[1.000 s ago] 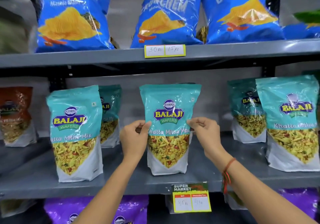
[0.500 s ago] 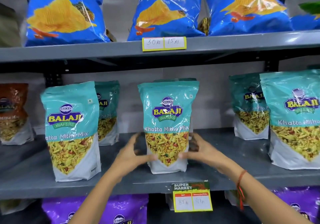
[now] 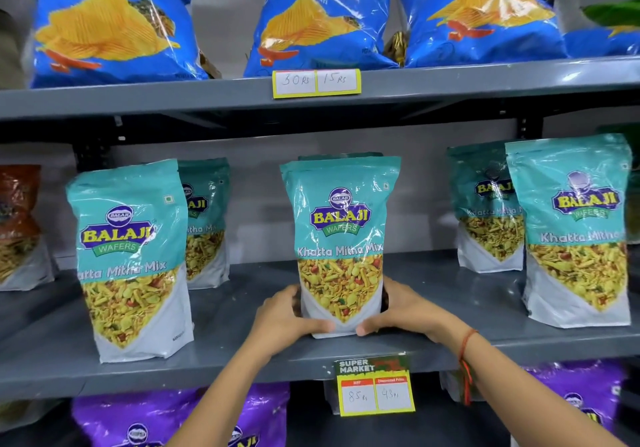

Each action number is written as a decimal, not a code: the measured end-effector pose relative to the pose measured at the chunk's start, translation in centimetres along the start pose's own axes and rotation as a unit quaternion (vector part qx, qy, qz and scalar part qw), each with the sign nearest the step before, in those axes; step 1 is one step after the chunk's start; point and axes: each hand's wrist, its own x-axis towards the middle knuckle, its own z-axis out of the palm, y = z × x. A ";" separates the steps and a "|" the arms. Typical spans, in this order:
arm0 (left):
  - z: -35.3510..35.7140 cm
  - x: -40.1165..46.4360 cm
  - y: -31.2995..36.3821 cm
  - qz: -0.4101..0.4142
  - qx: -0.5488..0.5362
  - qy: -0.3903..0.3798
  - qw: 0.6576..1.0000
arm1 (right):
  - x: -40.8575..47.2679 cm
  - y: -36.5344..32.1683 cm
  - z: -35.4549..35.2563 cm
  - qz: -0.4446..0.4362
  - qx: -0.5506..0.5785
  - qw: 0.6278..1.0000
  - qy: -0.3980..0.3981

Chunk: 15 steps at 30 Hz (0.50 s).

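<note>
Head view, centre of the frame: we grip the teal Khatta Mitha Mix pouch [image 3: 341, 239] at its base, left hand [image 3: 284, 318] and right hand [image 3: 403, 311] curled round its lower sides, thumbs on its front. It stands upright on the grey middle shelf [image 3: 242, 353], above the yellow price tag [image 3: 375, 387].

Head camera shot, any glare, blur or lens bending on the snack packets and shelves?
Head view: white glare streaks the blue chip bags and the teal pouch; its print reads sharp, frame edges go soft; the upper shelf edge slants, likely wide-angle distortion.
</note>
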 end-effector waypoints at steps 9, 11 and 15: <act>1.9 0.4 1.6 0.006 0.017 -0.003 1.000 | -0.1 1.9 -1.8 0.020 0.015 1.000 0.001; 1.9 0.3 1.6 0.007 0.023 -0.003 1.000 | -0.1 1.9 -1.8 0.019 0.019 1.000 -0.003; 1.7 -0.1 1.5 0.019 0.036 0.002 0.999 | -0.4 2.5 -1.2 0.000 0.066 0.998 0.022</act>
